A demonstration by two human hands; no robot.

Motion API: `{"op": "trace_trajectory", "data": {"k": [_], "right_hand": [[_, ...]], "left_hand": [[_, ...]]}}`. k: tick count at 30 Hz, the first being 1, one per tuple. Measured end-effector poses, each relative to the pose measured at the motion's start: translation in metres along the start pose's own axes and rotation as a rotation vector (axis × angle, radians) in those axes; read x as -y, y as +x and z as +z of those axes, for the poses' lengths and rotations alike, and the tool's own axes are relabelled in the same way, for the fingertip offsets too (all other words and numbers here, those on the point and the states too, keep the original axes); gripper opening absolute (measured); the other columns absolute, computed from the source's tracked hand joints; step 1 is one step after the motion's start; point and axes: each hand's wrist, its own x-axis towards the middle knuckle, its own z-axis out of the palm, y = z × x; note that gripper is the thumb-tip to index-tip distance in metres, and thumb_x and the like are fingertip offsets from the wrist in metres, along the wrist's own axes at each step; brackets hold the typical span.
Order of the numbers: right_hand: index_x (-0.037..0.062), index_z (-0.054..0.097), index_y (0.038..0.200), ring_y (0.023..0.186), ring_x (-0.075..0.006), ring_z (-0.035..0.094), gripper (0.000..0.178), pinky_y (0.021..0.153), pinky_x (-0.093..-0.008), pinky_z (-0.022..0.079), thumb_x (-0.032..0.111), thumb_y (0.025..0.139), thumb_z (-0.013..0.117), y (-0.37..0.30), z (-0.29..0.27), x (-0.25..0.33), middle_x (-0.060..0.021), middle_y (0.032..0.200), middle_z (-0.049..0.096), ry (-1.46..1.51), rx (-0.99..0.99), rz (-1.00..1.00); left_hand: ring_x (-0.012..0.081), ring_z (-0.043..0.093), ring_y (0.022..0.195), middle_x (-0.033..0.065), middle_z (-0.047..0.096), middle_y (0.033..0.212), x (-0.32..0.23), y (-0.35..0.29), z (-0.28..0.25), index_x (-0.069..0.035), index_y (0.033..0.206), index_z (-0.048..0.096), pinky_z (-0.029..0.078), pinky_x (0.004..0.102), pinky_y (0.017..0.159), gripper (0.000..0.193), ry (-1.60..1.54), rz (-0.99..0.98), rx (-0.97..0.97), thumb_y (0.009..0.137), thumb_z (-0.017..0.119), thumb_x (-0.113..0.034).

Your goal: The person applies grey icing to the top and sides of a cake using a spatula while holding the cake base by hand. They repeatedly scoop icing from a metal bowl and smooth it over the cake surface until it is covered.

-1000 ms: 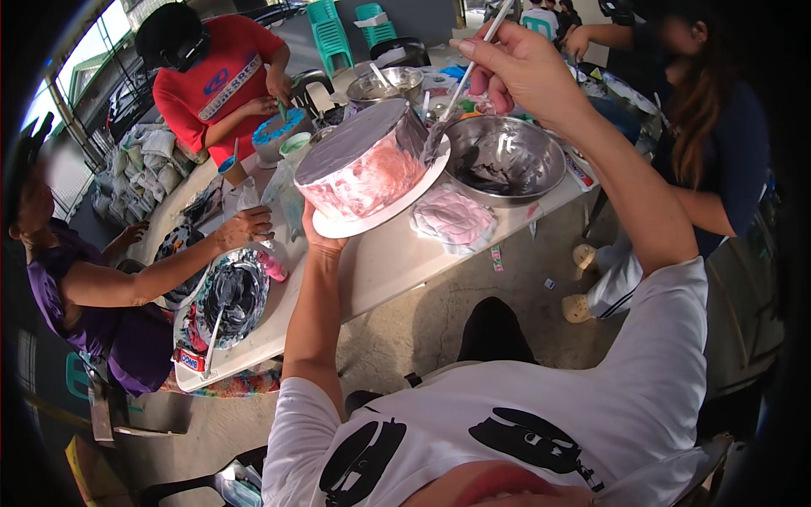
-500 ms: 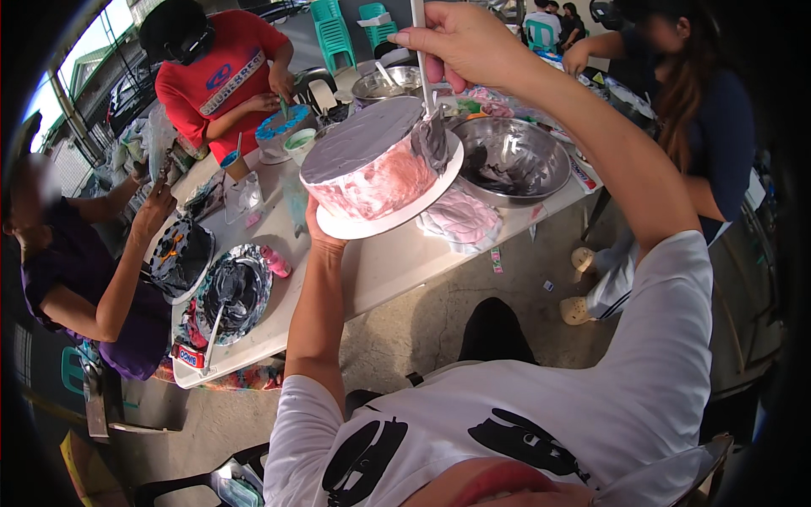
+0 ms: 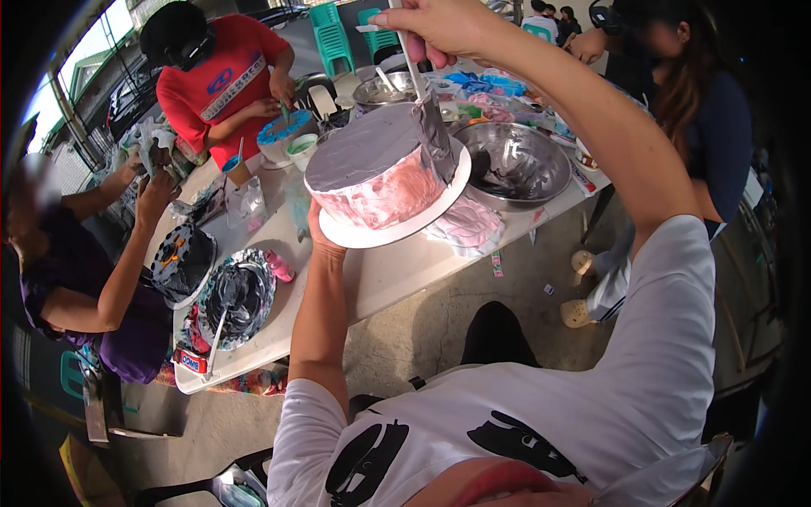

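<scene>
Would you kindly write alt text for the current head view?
A person's left hand supports a round grey-and-pink frosted cake on a round white board, while the right hand holds a white-handled tool against the cake. A shiny metal bowl sits on the white table.

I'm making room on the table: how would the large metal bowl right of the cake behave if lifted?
The metal bowl, being mostly empty, is probably light for its size. Its shiny metal suggests stiffness. Dark smears inside may make gripping there slippery.
</scene>
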Motion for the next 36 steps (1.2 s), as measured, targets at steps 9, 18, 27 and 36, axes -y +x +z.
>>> {"op": "trace_trajectory", "data": {"k": [9,18,27,36], "right_hand": [[-0.0012,0.052,0.067,0.033,-0.0129,0.048,0.027,0.032,-0.0254,0.037,0.022,0.082,0.051,0.009,-0.011,0.002,-0.0086,0.049,0.054,-0.013,-0.048,-0.061],[-0.0015,0.051,0.075,0.032,-0.0094,0.042,0.023,0.03,-0.0215,0.033,0.02,0.082,0.051,-0.009,-0.046,0.006,-0.0062,0.05,0.052,0.018,-0.235,-0.036],[0.0013,0.051,0.074,0.034,-0.0097,0.043,0.021,0.031,-0.0216,0.032,0.021,0.082,0.051,-0.009,-0.03,-0.038,-0.0045,0.051,0.051,0.065,-0.09,0.03],[-0.0019,0.051,0.075,0.039,-0.0128,0.048,0.027,0.036,-0.0255,0.039,0.024,0.082,0.048,0.007,-0.013,-0.021,-0.0083,0.053,0.055,-0.091,-0.011,0.046]], "left_hand": [[0.032,0.042,0.111,0.0147,0.042,0.124,0.001,-0.001,0.002,-0.005,0.124,0.036,0.033,0.0452,0.094,0.05,-0.05,-0.029,0.105,0.087,0.033,-0.038],[0.0323,0.039,0.114,0.0146,0.04,0.126,0.001,-0.001,-0.003,-0.006,0.126,0.034,0.031,0.0469,0.095,0.051,-0.178,-0.04,0.254,0.087,0.032,-0.039],[0.0318,0.037,0.116,0.0136,0.039,0.127,0.007,-0.001,0.009,-0.007,0.127,0.033,0.029,0.0484,0.096,0.052,-0.034,0.035,-0.03,0.087,0.029,-0.041],[0.0323,0.04,0.113,0.0148,0.041,0.124,0.0,0.001,-0.001,-0.005,0.124,0.036,0.03,0.0483,0.095,0.048,-0.027,0.003,0.01,0.087,0.029,-0.035]]}}
